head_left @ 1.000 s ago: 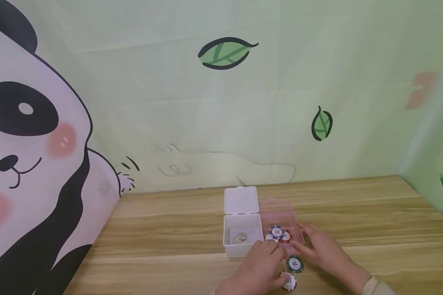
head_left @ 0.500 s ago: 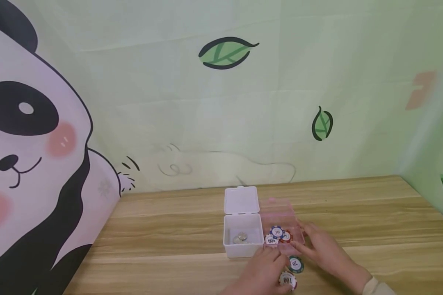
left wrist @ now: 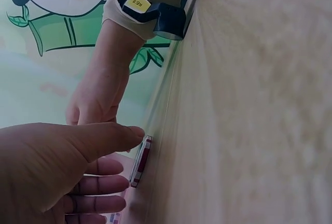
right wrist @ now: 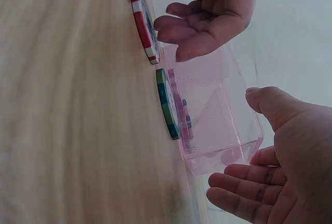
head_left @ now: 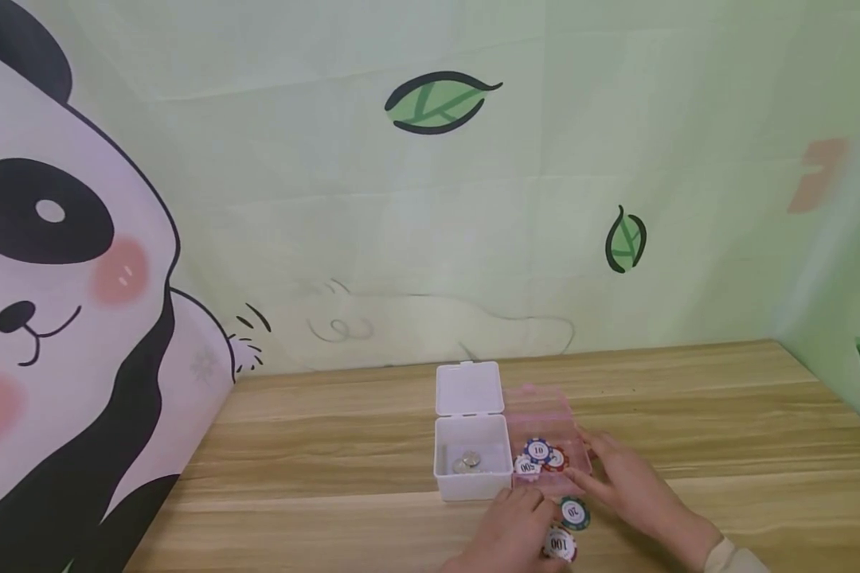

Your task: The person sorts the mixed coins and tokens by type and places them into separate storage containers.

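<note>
In the head view, my left hand (head_left: 510,525) is low over the table beside a white and red poker chip marked 100 (head_left: 560,544). The left wrist view shows that chip (left wrist: 141,161) flat on the table, with thumb and fingers spread around its edge. My right hand (head_left: 627,481) holds the right front corner of an open pink see-through box (head_left: 576,446), thumb at the rim and fingers along the side. Inside lie a blue 10 chip (head_left: 537,451), a red chip (head_left: 557,459) and a white 500 chip (head_left: 526,467). A green 20 chip (head_left: 573,513) lies before the box.
Left of the pink box, right against it, stands a white box (head_left: 473,486) with its lid (head_left: 469,389) folded back. Several silvery coins (head_left: 467,460) lie in it. The wooden table (head_left: 315,461) ends at a printed cloth backdrop (head_left: 258,199).
My left hand has drawn back from the pink box's front toward the 100 chip, uncovering the 500 chip. The 100 chip has turned slightly. My right hand has stayed on the box.
</note>
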`<state>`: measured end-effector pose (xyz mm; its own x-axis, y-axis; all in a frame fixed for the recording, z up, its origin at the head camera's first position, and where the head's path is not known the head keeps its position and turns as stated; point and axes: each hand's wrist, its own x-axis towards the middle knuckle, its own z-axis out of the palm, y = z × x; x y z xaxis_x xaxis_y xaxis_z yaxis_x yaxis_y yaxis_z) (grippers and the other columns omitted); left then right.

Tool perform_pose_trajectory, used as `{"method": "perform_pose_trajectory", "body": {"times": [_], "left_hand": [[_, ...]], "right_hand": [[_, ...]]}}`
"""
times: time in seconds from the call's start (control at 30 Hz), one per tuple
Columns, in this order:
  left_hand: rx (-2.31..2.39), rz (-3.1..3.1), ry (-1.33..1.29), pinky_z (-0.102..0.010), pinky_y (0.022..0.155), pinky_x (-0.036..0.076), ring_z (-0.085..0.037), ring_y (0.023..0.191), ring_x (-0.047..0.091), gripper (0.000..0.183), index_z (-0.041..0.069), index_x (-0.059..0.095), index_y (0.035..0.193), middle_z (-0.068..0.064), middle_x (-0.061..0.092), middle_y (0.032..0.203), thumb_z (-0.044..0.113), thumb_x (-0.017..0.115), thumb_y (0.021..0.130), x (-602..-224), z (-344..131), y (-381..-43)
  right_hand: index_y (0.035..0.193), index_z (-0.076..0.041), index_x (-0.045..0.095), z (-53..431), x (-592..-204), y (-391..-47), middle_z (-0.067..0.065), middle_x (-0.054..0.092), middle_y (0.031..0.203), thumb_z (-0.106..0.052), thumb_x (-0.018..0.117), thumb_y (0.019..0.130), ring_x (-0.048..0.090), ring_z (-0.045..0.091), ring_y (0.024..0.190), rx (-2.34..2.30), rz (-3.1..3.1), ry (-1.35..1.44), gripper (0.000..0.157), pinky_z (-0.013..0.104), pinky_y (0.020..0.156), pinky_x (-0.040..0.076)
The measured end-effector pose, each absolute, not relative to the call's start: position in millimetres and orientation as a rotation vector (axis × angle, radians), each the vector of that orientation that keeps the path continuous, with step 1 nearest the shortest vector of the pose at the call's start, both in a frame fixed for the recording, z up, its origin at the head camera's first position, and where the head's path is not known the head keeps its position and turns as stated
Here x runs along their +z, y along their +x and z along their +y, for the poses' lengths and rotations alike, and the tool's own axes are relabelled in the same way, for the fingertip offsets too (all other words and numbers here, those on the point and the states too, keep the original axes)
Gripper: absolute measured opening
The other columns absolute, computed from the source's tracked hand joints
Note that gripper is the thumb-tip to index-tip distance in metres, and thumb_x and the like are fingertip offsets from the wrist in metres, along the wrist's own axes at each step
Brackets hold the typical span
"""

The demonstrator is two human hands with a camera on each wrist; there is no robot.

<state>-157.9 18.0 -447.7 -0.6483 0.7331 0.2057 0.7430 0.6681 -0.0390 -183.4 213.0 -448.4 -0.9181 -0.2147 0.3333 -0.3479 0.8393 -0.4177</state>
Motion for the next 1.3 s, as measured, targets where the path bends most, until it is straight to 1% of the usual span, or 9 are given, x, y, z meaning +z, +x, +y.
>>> {"method": "perform_pose_trajectory", "body": {"times": [0.23, 0.5, 0.77, 0.97, 1.3], "left_hand": [[-0.100, -2.718, -1.215, -0.018, 0.072, 0.037, -0.002, 0.088, 0.047, 0.040, 0.024, 0.059, 0.095, 0.013, 0.051, 0.087, 0.054, 0.066, 0.070, -449.2, 17.9, -158.1], [-0.120, -2.774, -1.192, -0.018, 0.071, 0.035, -0.004, 0.084, 0.044, 0.036, 0.024, 0.062, 0.093, 0.012, 0.048, 0.084, 0.052, 0.067, 0.071, -449.9, 19.0, -159.0], [-0.187, -2.759, -1.167, -0.016, 0.071, 0.035, -0.003, 0.087, 0.044, 0.033, 0.024, 0.061, 0.087, 0.013, 0.048, 0.085, 0.051, 0.068, 0.069, -453.1, 18.5, -158.6], [-0.228, -2.741, -1.172, -0.015, 0.068, 0.032, -0.002, 0.083, 0.042, 0.031, 0.024, 0.059, 0.082, 0.013, 0.046, 0.082, 0.049, 0.069, 0.069, -455.1, 18.2, -158.7], [-0.254, -2.734, -1.170, -0.015, 0.068, 0.032, -0.002, 0.082, 0.042, 0.032, 0.023, 0.057, 0.082, 0.012, 0.047, 0.082, 0.049, 0.069, 0.069, -457.2, 17.3, -158.3]], "right_hand": [[0.125, 0.004, 0.047, 212.8, -446.1, -183.0, 0.015, 0.061, 0.109, -0.038, 0.063, 0.080, 0.061, 0.025, 0.089, 0.711, -2.746, 0.440, 0.063, 0.042, 0.078, 0.051], [0.127, 0.003, 0.046, 212.2, -444.9, -183.0, 0.016, 0.060, 0.112, -0.038, 0.062, 0.081, 0.062, 0.027, 0.090, 0.738, -2.756, 0.429, 0.064, 0.043, 0.079, 0.051], [0.127, 0.002, 0.046, 212.5, -444.9, -183.1, 0.015, 0.061, 0.110, -0.038, 0.063, 0.081, 0.062, 0.025, 0.088, 0.720, -2.762, 0.429, 0.064, 0.042, 0.076, 0.052], [0.127, 0.003, 0.045, 213.2, -446.2, -183.8, 0.015, 0.061, 0.111, -0.037, 0.063, 0.081, 0.062, 0.026, 0.089, 0.732, -2.762, 0.429, 0.064, 0.042, 0.077, 0.052], [0.127, 0.003, 0.045, 212.8, -447.5, -183.7, 0.017, 0.060, 0.112, -0.038, 0.063, 0.081, 0.062, 0.028, 0.091, 0.732, -2.758, 0.439, 0.064, 0.043, 0.079, 0.051]]}}
